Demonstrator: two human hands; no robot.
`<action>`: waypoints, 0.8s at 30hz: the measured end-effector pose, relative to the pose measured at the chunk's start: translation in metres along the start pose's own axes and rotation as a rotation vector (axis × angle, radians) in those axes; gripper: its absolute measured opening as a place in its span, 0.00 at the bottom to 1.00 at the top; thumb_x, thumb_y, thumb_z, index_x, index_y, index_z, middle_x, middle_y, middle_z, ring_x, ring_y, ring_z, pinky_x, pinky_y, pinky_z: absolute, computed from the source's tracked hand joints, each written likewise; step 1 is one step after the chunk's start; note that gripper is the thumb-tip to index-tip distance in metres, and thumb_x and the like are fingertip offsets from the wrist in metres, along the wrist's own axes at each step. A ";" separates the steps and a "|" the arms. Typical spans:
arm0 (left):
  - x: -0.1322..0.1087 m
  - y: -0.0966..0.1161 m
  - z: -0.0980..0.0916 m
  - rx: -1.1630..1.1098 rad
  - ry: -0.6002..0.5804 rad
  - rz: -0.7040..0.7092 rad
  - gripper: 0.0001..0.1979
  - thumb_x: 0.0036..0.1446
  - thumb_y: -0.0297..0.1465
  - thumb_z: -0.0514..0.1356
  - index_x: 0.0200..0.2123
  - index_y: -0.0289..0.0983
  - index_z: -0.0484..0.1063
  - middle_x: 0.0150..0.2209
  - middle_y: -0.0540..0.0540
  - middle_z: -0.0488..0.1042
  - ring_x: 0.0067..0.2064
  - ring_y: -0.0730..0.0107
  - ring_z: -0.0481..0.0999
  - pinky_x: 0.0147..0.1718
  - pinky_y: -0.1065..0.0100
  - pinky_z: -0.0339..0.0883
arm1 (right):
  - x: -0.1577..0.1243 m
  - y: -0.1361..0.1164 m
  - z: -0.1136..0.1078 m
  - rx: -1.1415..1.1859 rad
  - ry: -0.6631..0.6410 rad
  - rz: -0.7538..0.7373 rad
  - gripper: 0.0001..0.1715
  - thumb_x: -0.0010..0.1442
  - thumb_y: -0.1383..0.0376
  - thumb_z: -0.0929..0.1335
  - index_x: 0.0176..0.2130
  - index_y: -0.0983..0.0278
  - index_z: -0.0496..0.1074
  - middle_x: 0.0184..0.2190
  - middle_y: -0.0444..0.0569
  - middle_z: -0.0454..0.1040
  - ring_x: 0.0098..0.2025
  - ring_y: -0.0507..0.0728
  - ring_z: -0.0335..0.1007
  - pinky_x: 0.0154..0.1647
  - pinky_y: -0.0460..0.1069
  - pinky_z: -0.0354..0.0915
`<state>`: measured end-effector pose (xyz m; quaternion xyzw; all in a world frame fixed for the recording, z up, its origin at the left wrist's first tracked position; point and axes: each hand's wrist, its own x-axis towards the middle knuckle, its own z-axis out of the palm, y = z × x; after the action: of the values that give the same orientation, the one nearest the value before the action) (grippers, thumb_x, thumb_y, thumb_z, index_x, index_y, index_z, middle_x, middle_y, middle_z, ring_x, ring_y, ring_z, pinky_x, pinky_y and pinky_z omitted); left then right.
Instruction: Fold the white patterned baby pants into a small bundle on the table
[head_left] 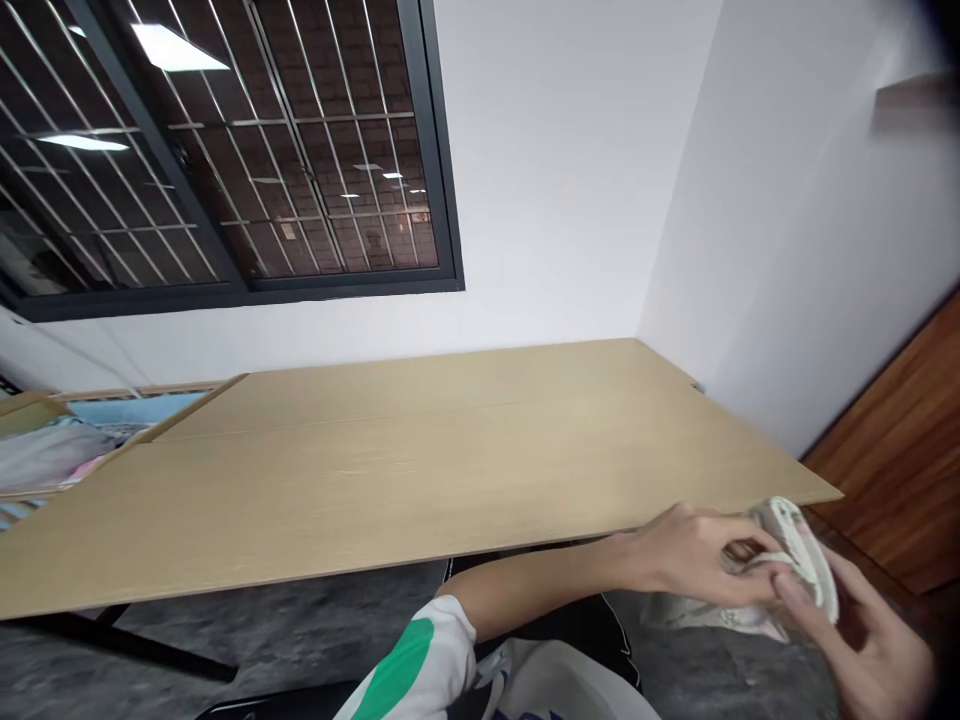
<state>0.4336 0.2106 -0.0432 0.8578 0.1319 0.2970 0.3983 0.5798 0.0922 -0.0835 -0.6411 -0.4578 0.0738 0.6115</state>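
A pale cloth (802, 555) with a faint print and a stitched, folded edge is held up just off the table's front right corner. Its exact kind I cannot make out. My left hand (701, 555) reaches across from the left, fingers pinched on the cloth's near edge. On the other side, my right hand (874, 635) grips the same cloth, its thumb pressed on the front near the left fingertips. Part of the cloth hangs below my left hand, over the floor. The right fingers are partly hidden behind the fabric.
A light wooden table (420, 450) stretches ahead to the white wall (570, 180). At the far left stands an open box (187, 410) with bagged items (60, 450). A barred window (300, 140) is above. Brown wood panelling (900, 450) stands at right, beyond the table's corner.
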 end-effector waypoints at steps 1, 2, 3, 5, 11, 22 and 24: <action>0.000 -0.002 -0.006 -0.030 0.040 -0.017 0.15 0.57 0.41 0.66 0.47 0.46 0.80 0.40 0.47 0.84 0.41 0.67 0.83 0.52 0.68 0.76 | 0.002 -0.007 0.006 -0.016 -0.029 -0.017 0.26 0.50 0.43 0.73 0.50 0.31 0.77 0.52 0.52 0.79 0.55 0.80 0.74 0.44 0.70 0.77; -0.001 -0.003 -0.014 -0.059 0.077 -0.032 0.16 0.57 0.41 0.66 0.47 0.43 0.80 0.39 0.47 0.84 0.40 0.67 0.83 0.50 0.67 0.77 | 0.004 -0.013 0.011 -0.028 -0.071 -0.038 0.26 0.51 0.43 0.72 0.51 0.32 0.77 0.54 0.50 0.78 0.58 0.78 0.73 0.48 0.67 0.77; -0.003 -0.003 -0.023 -0.084 0.108 -0.041 0.16 0.58 0.41 0.65 0.46 0.41 0.80 0.39 0.46 0.83 0.39 0.67 0.83 0.48 0.67 0.78 | 0.006 -0.018 0.016 -0.031 -0.117 -0.063 0.27 0.53 0.43 0.72 0.54 0.34 0.76 0.56 0.49 0.77 0.60 0.76 0.72 0.51 0.65 0.77; -0.011 0.001 -0.048 -0.107 0.174 -0.034 0.15 0.61 0.40 0.62 0.45 0.37 0.79 0.39 0.43 0.83 0.39 0.67 0.82 0.45 0.66 0.77 | 0.008 -0.026 0.024 -0.013 -0.180 -0.105 0.31 0.57 0.45 0.73 0.59 0.41 0.74 0.58 0.48 0.76 0.59 0.73 0.74 0.53 0.61 0.78; -0.053 0.015 -0.155 0.090 0.436 0.056 0.15 0.65 0.41 0.59 0.39 0.36 0.77 0.36 0.44 0.81 0.38 0.68 0.80 0.40 0.68 0.74 | 0.035 -0.044 0.041 -0.029 -0.189 -0.221 0.22 0.62 0.49 0.73 0.53 0.54 0.79 0.47 0.49 0.83 0.44 0.63 0.81 0.43 0.51 0.78; -0.119 -0.011 -0.281 0.489 0.714 -0.018 0.14 0.67 0.42 0.60 0.44 0.41 0.80 0.42 0.44 0.80 0.43 0.65 0.78 0.44 0.63 0.74 | 0.128 -0.083 0.147 0.027 -0.635 -0.413 0.22 0.70 0.49 0.66 0.53 0.58 0.78 0.44 0.53 0.79 0.37 0.58 0.75 0.35 0.52 0.72; -0.124 -0.028 -0.294 0.507 0.740 -0.078 0.15 0.66 0.43 0.61 0.47 0.42 0.80 0.42 0.45 0.80 0.40 0.67 0.78 0.43 0.64 0.74 | 0.143 -0.079 0.178 0.028 -0.684 -0.444 0.21 0.71 0.51 0.64 0.52 0.59 0.78 0.46 0.53 0.79 0.41 0.59 0.75 0.40 0.53 0.73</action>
<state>0.1554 0.3493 0.0337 0.7587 0.3665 0.5267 0.1125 0.5055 0.3039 0.0072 -0.4568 -0.7609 0.1552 0.4339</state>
